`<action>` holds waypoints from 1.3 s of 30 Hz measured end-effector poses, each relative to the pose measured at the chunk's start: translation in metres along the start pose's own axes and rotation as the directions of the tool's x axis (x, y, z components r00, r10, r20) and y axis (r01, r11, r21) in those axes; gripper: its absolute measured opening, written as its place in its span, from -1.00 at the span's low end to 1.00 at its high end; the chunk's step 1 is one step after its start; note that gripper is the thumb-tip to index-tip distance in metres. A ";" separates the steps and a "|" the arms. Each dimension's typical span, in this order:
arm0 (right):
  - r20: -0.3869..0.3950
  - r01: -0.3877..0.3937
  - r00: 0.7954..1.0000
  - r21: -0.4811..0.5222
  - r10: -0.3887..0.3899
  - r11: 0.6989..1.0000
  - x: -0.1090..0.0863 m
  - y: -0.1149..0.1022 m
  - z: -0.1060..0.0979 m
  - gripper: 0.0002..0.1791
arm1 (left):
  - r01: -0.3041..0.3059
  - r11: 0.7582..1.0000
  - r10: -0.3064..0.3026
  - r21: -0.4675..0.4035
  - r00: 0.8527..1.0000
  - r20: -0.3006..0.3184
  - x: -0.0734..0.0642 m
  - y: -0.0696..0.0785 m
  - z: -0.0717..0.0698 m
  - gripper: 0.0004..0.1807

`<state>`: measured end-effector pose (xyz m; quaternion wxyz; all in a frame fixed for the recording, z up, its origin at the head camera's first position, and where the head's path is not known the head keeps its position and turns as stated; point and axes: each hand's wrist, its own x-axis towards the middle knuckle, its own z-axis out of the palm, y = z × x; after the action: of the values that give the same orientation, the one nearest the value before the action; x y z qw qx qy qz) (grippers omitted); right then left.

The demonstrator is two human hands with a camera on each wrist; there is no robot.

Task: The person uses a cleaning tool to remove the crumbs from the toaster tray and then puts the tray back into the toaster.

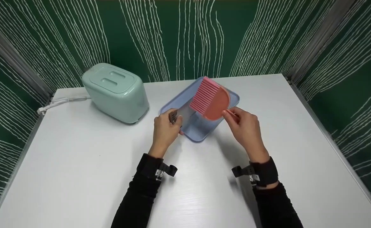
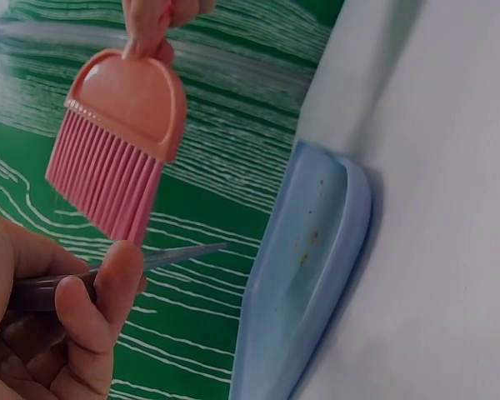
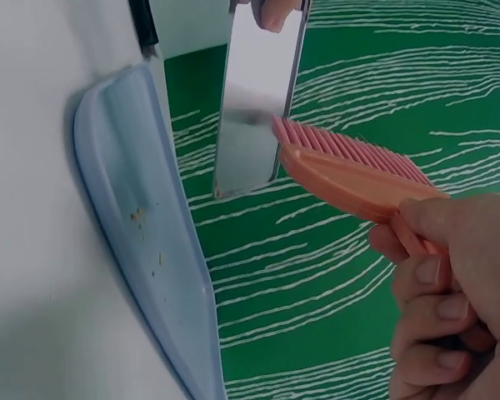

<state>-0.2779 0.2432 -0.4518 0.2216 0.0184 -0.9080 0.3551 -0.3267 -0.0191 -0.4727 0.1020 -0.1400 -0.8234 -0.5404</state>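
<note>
My right hand (image 1: 244,129) grips the short handle of an orange brush (image 1: 218,104), whose pink bristles (image 1: 203,95) point up and left in the head view. A flat metal scraper (image 3: 254,100) with a dark handle is in my left hand (image 1: 165,128), pinched between thumb and fingers. In the right wrist view the bristles overlap the scraper's shiny face. Both tools are over a light blue tray (image 1: 198,128) set slantwise on the table. Small brown crumbs (image 2: 308,242) lie inside the tray.
A mint green toaster (image 1: 115,91) stands behind and left of the tray, its white cord (image 1: 66,99) running to the table's left edge. The white table (image 1: 87,177) is walled by green panels (image 1: 201,41) with white streaks at the back and sides.
</note>
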 end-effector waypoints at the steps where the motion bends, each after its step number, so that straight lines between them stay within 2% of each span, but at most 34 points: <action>1: 0.017 0.004 1.000 0.016 -0.004 1.000 0.000 -0.002 0.000 -0.69 | 0.002 1.000 -0.002 -0.004 1.000 0.001 0.000 0.000 0.000 -0.77; 7: 0.127 0.000 0.992 0.106 -0.013 0.994 -0.001 -0.008 0.001 -0.73 | 0.032 0.998 -0.031 -0.047 0.999 0.025 -0.001 0.001 -0.001 -0.78; 11: 0.148 -0.013 0.989 0.115 -0.004 0.993 -0.002 -0.007 0.003 -0.72 | 0.042 0.996 -0.040 -0.072 0.999 0.037 -0.001 0.001 -0.001 -0.78; 19: 0.098 0.010 0.995 0.039 -0.014 0.999 0.000 0.003 0.010 -0.69 | 0.050 0.996 -0.046 -0.072 0.998 0.054 -0.001 0.004 0.001 -0.72; 31: 0.043 -0.011 0.999 -0.076 0.015 0.997 -0.002 0.017 0.021 -0.69 | 0.008 1.000 -0.006 -0.029 0.998 0.061 -0.002 0.005 0.003 -0.65; 39: -0.005 -0.005 1.000 -0.141 0.004 0.990 -0.004 0.024 0.025 -0.70 | -0.034 0.999 0.032 0.041 0.998 0.056 -0.003 0.006 0.005 -0.66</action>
<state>-0.2886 0.2441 -0.4848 0.2237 -0.0002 -0.9304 0.2905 -0.3220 -0.0128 -0.4700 0.0912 -0.1662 -0.8347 -0.5171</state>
